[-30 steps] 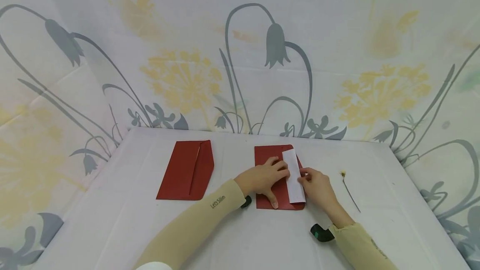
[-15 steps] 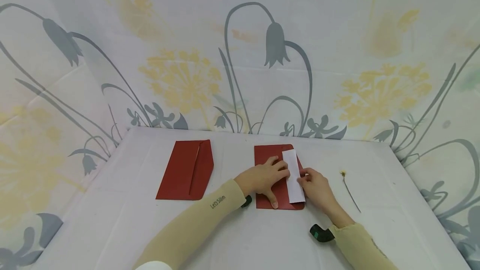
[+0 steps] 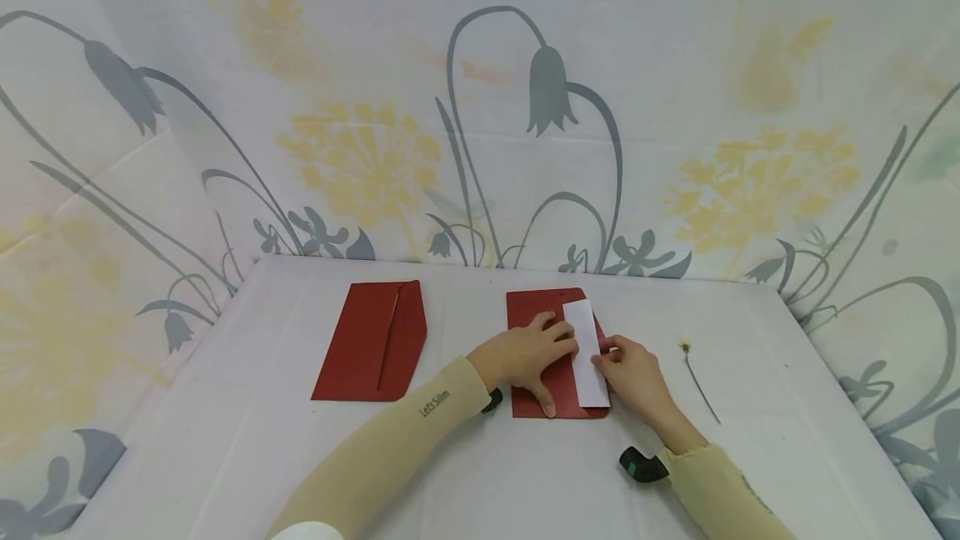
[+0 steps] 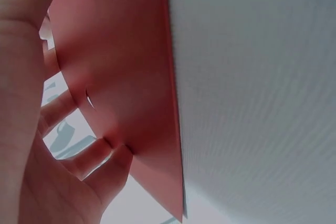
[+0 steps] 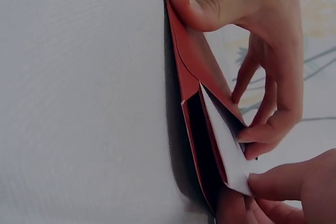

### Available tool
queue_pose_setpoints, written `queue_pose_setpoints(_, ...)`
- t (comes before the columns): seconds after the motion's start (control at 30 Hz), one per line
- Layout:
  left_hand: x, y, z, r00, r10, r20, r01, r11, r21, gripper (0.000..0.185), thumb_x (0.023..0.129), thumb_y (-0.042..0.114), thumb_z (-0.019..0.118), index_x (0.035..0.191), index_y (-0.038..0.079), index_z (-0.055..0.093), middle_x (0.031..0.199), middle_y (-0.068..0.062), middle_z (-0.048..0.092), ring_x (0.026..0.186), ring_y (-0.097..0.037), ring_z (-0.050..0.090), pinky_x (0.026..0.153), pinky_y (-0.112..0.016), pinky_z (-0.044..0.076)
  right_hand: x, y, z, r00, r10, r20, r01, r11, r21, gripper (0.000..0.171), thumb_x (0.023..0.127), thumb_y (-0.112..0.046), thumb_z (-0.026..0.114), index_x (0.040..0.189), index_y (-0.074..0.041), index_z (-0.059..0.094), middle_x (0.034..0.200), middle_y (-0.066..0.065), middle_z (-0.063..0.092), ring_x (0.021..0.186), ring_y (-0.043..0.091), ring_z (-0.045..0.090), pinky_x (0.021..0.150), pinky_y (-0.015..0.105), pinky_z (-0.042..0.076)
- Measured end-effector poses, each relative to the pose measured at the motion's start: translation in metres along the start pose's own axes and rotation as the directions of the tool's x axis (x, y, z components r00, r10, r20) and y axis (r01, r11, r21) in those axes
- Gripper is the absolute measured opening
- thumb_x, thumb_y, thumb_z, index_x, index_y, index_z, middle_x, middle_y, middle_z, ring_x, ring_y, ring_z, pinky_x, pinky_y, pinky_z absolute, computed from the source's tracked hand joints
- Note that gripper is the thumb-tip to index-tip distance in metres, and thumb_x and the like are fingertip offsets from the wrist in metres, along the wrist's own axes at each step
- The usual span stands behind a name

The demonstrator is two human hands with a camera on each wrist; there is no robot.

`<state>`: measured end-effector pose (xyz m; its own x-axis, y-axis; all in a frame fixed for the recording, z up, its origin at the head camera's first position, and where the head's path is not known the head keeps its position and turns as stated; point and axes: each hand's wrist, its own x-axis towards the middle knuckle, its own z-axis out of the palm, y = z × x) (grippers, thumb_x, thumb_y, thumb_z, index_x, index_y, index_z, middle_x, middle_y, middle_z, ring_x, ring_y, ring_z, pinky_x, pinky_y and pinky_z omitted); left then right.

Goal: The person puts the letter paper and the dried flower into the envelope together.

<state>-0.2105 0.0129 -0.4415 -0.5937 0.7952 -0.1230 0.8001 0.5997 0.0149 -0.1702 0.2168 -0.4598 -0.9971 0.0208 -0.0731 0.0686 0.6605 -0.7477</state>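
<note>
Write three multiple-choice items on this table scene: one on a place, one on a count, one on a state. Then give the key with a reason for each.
1. Where does the dried flower lie?
A. on the table, right of the right hand
B. on top of the far-left envelope
C. under the left hand

2. How many red envelopes are on the table?
A. one
B. two
C. four

3. How is the white paper slip placed?
A. crumpled into a ball
B. lying apart from both hands
C. pinched by the right hand, partly in the envelope that the left hand presses

Key: 1 A, the stem lies on bare cloth beyond the right hand. 2 B, the head view shows the spare envelope and the one under the hands. 3 C, the right wrist view shows the slip entering the opening.
</note>
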Motion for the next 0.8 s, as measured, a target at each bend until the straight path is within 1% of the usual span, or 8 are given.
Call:
queue_pose_setpoints(0.13, 0.0, 0.001, -0.003, 1.0, 0.007, 0.003, -0.007, 1.0, -0.019, 0.087, 0.066, 0.072, 0.078, 0.133, 0.025, 0.049, 0.146, 0.004, 0.037, 0.143, -0.031, 0.024, 0.1, -0.028, 0.047, -0.003, 0.002, -0.004, 1.0, 0.023, 0.011, -0.023, 0.999, 0.035, 0.027, 0.095, -0.015, 0.063, 0.116, 0.004, 0.064, 0.089, 0.009, 0.067, 0.069, 0.015, 0.062, 0.062, 0.028, 0.055)
queue_pose_setpoints(0.23, -0.001, 0.001, -0.005, 1.0, 0.009, 0.011, -0.008, 0.999, -0.033, 0.088, 0.066, 0.071, 0.078, 0.134, 0.024, 0.049, 0.147, 0.004, 0.037, 0.144, -0.032, 0.024, 0.101, -0.029, 0.047, -0.005, 0.004, -0.007, 0.999, 0.027, 0.024, -0.029, 0.997, 0.066, 0.029, 0.096, -0.014, 0.063, 0.119, 0.004, 0.064, 0.091, 0.01, 0.066, 0.072, 0.015, 0.064, 0.065, 0.026, 0.057)
queue_pose_setpoints(0.47, -0.001, 0.001, -0.007, 1.0, 0.007, 0.012, -0.007, 0.999, -0.049, 0.088, 0.066, 0.069, 0.079, 0.135, 0.024, 0.049, 0.147, 0.003, 0.037, 0.144, -0.031, 0.024, 0.102, -0.029, 0.046, -0.009, 0.006, -0.011, 0.999, -0.036, 0.003, 0.035, 0.996, 0.08, 0.034, 0.095, -0.011, 0.065, 0.126, 0.002, 0.062, 0.101, 0.013, 0.067, 0.081, 0.018, 0.067, 0.067, 0.026, 0.058)
queue_pose_setpoints(0.6, 0.0, 0.001, -0.007, 1.0, 0.011, 0.007, -0.011, 0.998, -0.055, 0.088, 0.066, 0.069, 0.079, 0.135, 0.023, 0.048, 0.146, 0.003, 0.038, 0.144, -0.031, 0.023, 0.103, -0.03, 0.045, -0.011, 0.006, -0.008, 0.999, -0.052, -0.015, 0.054, 0.993, 0.106, 0.034, 0.093, -0.007, 0.068, 0.125, 0.001, 0.062, 0.103, 0.013, 0.067, 0.086, 0.02, 0.069, 0.069, 0.026, 0.058)
queue_pose_setpoints(0.8, 0.002, 0.002, -0.008, 1.0, 0.012, 0.004, -0.012, 0.999, -0.053, 0.092, 0.065, 0.07, 0.079, 0.137, 0.023, 0.047, 0.147, 0.003, 0.037, 0.145, -0.03, 0.022, 0.104, -0.029, 0.044, -0.011, 0.005, -0.004, 0.998, -0.054, -0.017, 0.056, 0.985, 0.163, 0.033, 0.091, -0.005, 0.07, 0.123, 0.002, 0.063, 0.103, 0.015, 0.067, 0.086, 0.019, 0.069, 0.069, 0.026, 0.058)
